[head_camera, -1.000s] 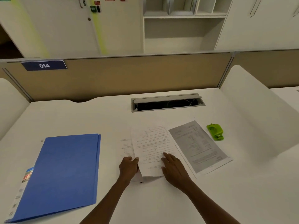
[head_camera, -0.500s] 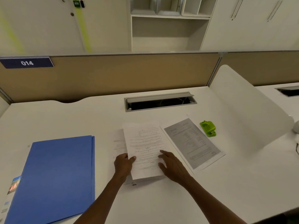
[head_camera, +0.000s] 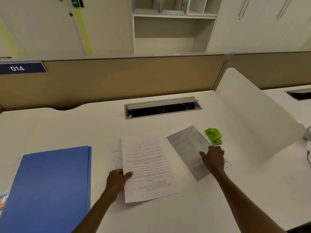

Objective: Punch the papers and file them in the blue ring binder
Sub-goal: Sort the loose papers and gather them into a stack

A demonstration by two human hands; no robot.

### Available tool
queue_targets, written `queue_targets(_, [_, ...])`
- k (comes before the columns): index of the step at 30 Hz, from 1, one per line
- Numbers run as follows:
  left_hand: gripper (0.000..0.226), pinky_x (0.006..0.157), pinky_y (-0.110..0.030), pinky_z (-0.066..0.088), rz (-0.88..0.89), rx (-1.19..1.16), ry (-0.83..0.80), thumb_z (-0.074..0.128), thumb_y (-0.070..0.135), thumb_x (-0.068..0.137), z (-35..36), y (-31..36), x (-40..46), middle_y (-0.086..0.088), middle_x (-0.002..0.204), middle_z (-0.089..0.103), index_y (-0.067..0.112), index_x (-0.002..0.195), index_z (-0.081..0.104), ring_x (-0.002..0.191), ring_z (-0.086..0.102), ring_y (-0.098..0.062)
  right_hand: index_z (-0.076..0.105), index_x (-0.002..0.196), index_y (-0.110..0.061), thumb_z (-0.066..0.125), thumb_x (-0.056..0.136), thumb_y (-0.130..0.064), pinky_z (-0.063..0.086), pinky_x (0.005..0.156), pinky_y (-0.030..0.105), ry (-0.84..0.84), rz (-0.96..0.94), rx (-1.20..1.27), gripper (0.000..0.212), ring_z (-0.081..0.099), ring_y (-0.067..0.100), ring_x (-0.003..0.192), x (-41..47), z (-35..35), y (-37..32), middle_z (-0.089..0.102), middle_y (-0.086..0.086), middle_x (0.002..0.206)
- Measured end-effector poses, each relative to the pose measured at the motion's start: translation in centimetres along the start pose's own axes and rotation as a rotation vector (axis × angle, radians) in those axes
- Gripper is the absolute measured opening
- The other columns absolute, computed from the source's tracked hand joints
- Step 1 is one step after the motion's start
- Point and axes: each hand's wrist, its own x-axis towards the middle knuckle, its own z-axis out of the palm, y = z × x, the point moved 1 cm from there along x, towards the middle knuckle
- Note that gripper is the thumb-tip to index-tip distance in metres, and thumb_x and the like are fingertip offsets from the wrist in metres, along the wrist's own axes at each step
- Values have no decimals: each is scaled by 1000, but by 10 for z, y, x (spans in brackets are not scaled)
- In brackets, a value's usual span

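A closed blue ring binder (head_camera: 50,187) lies flat at the left of the white desk (head_camera: 50,128). A white printed sheet (head_camera: 148,167) lies in the middle over another sheet whose left edge shows. My left hand (head_camera: 117,179) pinches the top sheet's left edge, thumb on top. A grey-printed sheet (head_camera: 186,148) lies to the right. My right hand (head_camera: 212,158) hovers over or rests on that grey sheet, fingers extended toward the green hole punch (head_camera: 213,136) just beyond it; contact with the punch is not visible.
An open cable tray (head_camera: 162,108) is sunk into the desk behind the papers. A tan partition (head_camera: 127,78) closes the back, and a white rounded divider (head_camera: 252,118) stands at the right. A colourful item (head_camera: 3,200) peeks out at the far left edge.
My right hand left the middle sheet and moved right and forward over the grey sheet toward the green punch. My left hand kept hold of the sheet's edge. The camera turned slightly right.
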Motion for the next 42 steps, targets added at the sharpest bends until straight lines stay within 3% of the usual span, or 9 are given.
queue_targets(8, [28,73,-41,58,4,6,22,71,36,80,-1,11,13,-3,87,73,9,86,69,78,69,-25,46,118,2,78,65,-56,45,90,50,-91,185,-93,85,40,39,119,24,-5,30,45,22,123])
queue_targets(15, [32,71,-29,54,28,37,28,75,16,78,1,19,18,-7,105,69,9,108,64,87,67,-22,46,123,0,77,55,-69,44,91,47,-199,143,-172,102,43,35,119,33,-8,36,46,18,123])
queue_targets(19, [42,84,-40,55,17,36,-11,74,9,77,2,18,21,-11,114,67,8,115,57,95,66,-27,41,124,-1,81,51,-67,42,93,48,-243,164,-165,106,45,36,120,35,-7,33,52,17,123])
queue_targets(23, [46,83,-39,55,-20,-2,-24,73,7,77,3,17,20,-10,116,66,8,119,53,96,66,-26,46,115,-8,81,53,-64,45,85,42,-268,164,-111,91,53,33,111,33,-5,33,58,12,113])
queue_targets(29, [36,82,-35,53,30,7,48,65,19,87,7,28,11,-8,119,63,9,120,53,98,63,-24,68,97,-9,71,80,-18,44,74,33,-137,25,251,20,61,33,95,23,-13,23,69,15,103])
queue_targets(33, [36,82,-33,53,117,-13,57,59,14,91,7,33,1,-9,122,60,12,125,49,104,60,-24,70,98,-7,65,84,-13,34,70,27,65,-58,335,16,62,33,88,8,-38,5,71,15,98])
queue_targets(37, [33,74,-25,51,167,-75,138,57,14,92,0,35,-7,-5,122,61,14,125,51,101,61,-20,71,92,-7,65,81,-12,41,62,26,295,-115,504,13,61,26,74,-6,-72,-10,71,12,85])
queue_targets(39, [34,77,-26,49,186,-92,175,56,14,93,-3,41,-11,-3,122,60,12,126,51,101,58,-19,71,91,-11,67,81,-13,44,63,16,287,-84,687,11,62,17,73,-11,-83,-19,72,6,85])
queue_targets(42, [41,91,-31,45,210,-114,221,56,16,93,-6,51,-14,0,121,54,8,133,47,110,51,-16,70,85,-16,70,79,-19,51,71,29,146,-51,931,6,64,18,74,-20,-88,-38,72,3,85])
